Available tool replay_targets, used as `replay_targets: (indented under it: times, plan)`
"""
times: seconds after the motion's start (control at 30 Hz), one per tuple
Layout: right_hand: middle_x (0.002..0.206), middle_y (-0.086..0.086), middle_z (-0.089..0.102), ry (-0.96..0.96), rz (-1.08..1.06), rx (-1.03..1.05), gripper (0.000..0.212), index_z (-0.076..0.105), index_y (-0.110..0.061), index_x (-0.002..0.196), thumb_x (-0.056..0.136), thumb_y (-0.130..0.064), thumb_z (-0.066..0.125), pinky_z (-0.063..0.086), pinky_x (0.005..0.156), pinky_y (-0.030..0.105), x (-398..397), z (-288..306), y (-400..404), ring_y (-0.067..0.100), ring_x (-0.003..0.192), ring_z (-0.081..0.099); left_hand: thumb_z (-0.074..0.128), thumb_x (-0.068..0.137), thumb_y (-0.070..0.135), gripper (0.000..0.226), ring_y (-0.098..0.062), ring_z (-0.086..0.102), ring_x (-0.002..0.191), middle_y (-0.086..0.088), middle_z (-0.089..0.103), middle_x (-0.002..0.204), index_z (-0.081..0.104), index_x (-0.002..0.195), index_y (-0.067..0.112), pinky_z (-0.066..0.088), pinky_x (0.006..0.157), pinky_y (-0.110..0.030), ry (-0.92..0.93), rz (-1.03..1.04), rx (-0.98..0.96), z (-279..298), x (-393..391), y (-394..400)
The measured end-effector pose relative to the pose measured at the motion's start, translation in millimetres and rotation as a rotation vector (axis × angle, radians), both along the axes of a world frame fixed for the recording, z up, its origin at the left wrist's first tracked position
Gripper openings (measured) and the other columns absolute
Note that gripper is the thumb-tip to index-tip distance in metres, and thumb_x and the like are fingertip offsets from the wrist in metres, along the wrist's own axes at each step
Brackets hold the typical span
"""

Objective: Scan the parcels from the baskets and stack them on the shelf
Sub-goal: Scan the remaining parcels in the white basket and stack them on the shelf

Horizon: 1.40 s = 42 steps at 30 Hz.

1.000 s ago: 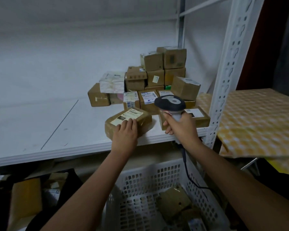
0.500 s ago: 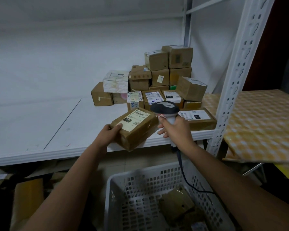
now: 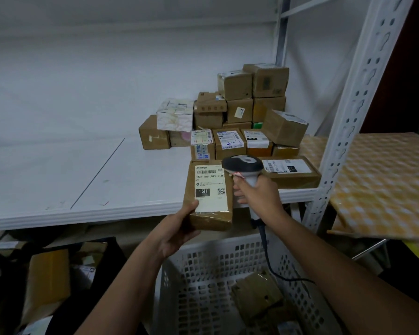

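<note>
Left hand (image 3: 173, 234) grips the lower left corner of a brown parcel (image 3: 209, 194), thumb on the white label, fingers curled beneath; the label faces up toward me. Right hand (image 3: 258, 197) is wrapped round the handle of the scanner (image 3: 243, 166), whose head sits just beside the parcel's upper right edge. The parcel is held in the air over the front lip of the shelf (image 3: 82, 180), above the basket.

Progress, as I judge it: a good pile of stacked parcels (image 3: 240, 112) stands at the right end of the shelf, several layers high at the back, with a flat parcel (image 3: 290, 171) lying in front near the upright post (image 3: 348, 112). I cannot tell whether the parcel in hand has registered a scan. If not, that comes next, then placement.

Left to do: the white basket (image 3: 203, 274) below holds a few more brown parcels (image 3: 257, 296), and dim bins at lower left (image 3: 46, 281) look to hold further packages.

Surroundings: a yellow checked surface (image 3: 382, 180) lies right of the post. The scanner's cable (image 3: 271, 262) trails down into the basket and could snag on picks. Much bare shelf lies to the left of the pile.
</note>
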State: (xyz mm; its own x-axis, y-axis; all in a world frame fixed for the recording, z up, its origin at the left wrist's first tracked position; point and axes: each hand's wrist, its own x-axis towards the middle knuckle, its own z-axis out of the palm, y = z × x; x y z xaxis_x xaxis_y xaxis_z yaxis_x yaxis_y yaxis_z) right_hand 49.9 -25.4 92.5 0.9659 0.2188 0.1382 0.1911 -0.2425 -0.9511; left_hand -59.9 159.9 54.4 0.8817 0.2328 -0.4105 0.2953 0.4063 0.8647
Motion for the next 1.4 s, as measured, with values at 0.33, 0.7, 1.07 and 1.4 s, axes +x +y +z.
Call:
replay_targets:
  times: [0.33,0.7,1.07,1.4]
  plan:
    - [0.071,0.010,0.073,0.017,0.107,0.033,0.030,0.067,0.000,0.093,0.096,-0.030,0.062,0.060,0.063,0.031,-9,64,-37,0.022,0.063,0.073,0.070,0.089,0.031,0.048,-0.025,0.064,0.119,-0.010,0.072,0.120,0.061,0.128,0.005,0.050,0.100,-0.033,-0.204,0.077,-0.043,-4,6,-16]
    - [0.062,0.015,0.067,0.123,0.225,0.056,0.025,0.061,-0.001,0.094,0.096,-0.026,0.061,0.054,0.050,0.027,-31,95,-44,0.024,0.051,0.066,0.069,0.092,0.026,0.037,-0.019,0.068,0.108,-0.008,0.075,0.113,0.061,0.121,0.006,0.052,0.084,-0.025,-0.229,0.109,-0.004,0,14,-33]
    - [0.061,0.015,0.067,0.139,0.227,0.028,0.027,0.059,0.002,0.096,0.098,-0.025,0.059,0.050,0.044,0.023,-39,98,-45,0.019,0.046,0.065,0.067,0.093,0.024,0.032,-0.021,0.066,0.113,-0.006,0.077,0.108,0.062,0.118,0.007,0.051,0.094,-0.028,-0.256,0.091,-0.024,1,18,-36]
    - [0.065,0.016,0.067,0.156,0.234,0.024,0.022,0.060,-0.004,0.098,0.097,-0.026,0.059,0.052,0.046,0.024,-41,98,-45,0.020,0.048,0.065,0.070,0.091,0.028,0.039,-0.021,0.066,0.114,-0.006,0.075,0.112,0.061,0.123,0.007,0.051,0.091,-0.027,-0.242,0.094,-0.002,-2,21,-34]
